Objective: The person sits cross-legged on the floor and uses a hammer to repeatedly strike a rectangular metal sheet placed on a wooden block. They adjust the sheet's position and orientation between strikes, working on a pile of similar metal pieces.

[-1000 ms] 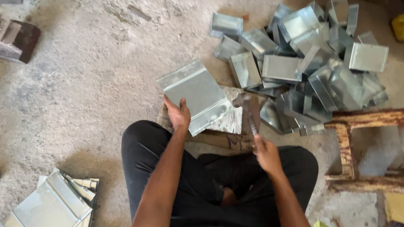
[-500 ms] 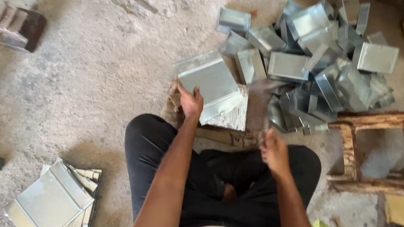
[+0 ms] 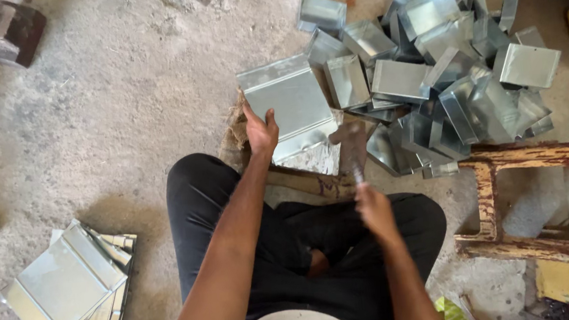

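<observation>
— What does the person wear, seen from the head camera?

— Black trousers over both legs, plain cloth with a few soft folds at the knees and thighs. Both arms are bare from the elbow down to the left hand (image 3: pixel 260 129) and the right hand (image 3: pixel 375 208); no sleeve, watch or glove shows on either.

— Anything on the upper body?

— At the bottom edge of the view sits a pale, rounded patch, probably a white or off-white shirt front, though too little of it shows to be sure. The right hand is blurred, so rings there cannot be judged; the left shows none.
</observation>
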